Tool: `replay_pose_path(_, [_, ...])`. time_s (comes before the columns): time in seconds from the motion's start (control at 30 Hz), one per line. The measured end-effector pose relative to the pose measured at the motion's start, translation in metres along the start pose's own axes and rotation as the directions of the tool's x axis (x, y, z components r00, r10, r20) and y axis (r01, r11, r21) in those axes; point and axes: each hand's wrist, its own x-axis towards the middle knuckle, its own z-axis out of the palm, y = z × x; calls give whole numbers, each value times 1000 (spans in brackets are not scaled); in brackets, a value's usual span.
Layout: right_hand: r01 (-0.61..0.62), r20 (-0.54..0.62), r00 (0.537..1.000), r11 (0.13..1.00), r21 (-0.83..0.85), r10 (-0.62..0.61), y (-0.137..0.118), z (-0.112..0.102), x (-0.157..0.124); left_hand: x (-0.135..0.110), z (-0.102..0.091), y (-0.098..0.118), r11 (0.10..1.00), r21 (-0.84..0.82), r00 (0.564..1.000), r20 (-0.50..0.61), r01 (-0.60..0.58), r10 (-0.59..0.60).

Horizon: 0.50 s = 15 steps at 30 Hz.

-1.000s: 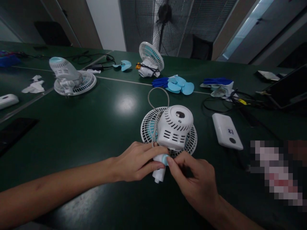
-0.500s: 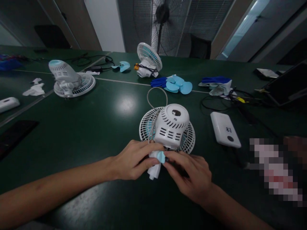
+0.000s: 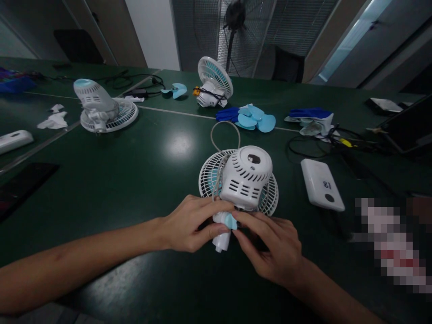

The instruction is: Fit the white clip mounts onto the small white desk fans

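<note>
A small white fan (image 3: 248,177) lies grille-down on the green table (image 3: 135,171), its motor housing up. My left hand (image 3: 192,222) is wrapped round the fan's white neck piece (image 3: 222,240) below the housing. My right hand (image 3: 270,247) pinches a small light-blue knob (image 3: 231,221) on that neck with thumb and fingertips. A thin grey cord (image 3: 224,130) loops out behind the fan.
A white power bank (image 3: 322,184) lies right of the fan. Two more white fans (image 3: 101,110) (image 3: 214,83), loose blue fan blades (image 3: 254,119), blue gloves (image 3: 308,113) and black cables (image 3: 337,139) lie farther back. A dark phone (image 3: 23,182) rests at left.
My right hand has shifted from a raised pinch to lying lower, fingers closing on the blue knob. The left hand keeps its hold; the view shifted slightly.
</note>
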Motion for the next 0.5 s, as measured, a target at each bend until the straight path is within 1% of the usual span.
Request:
replay_pose_path(0.07, [26, -8, 1000, 997, -73, -26, 3, 1, -1, -1, 0, -1, 1000, 20, 1000, -25, -9, 10])
replay_pose_path(0.13, [-8, -45, 999, 995, -96, 4, 0, 4, 1, -2, 0, -1, 1000, 18, 1000, -14, -4, 4])
replay_pose_path(0.23, [-125, -81, 989, 991, -36, 122, -11, 10, 8, -2, 0, -1, 1000, 6, 999, 40, 28, -28])
replay_pose_path(0.3, [-205, -94, 974, 979, 13, 205, -19, 14, 11, -2, 1, -1, 999, 18, 998, 49, 33, -34])
replay_pose_path(0.37, [-244, -94, 965, 969, 40, 247, -22, 15, 12, -1, 2, -1, 999, 26, 999, 42, 22, -24])
replay_pose_path(0.43, [-222, -90, 970, 973, 58, 227, -20, 14, 10, -1, 2, -1, 1000, 16, 999, 33, 15, -16])
replay_pose_path(0.5, [-145, -83, 985, 988, 52, 149, -14, 10, 5, -1, 2, -1, 1000, 3, 1000, 17, 13, -13])
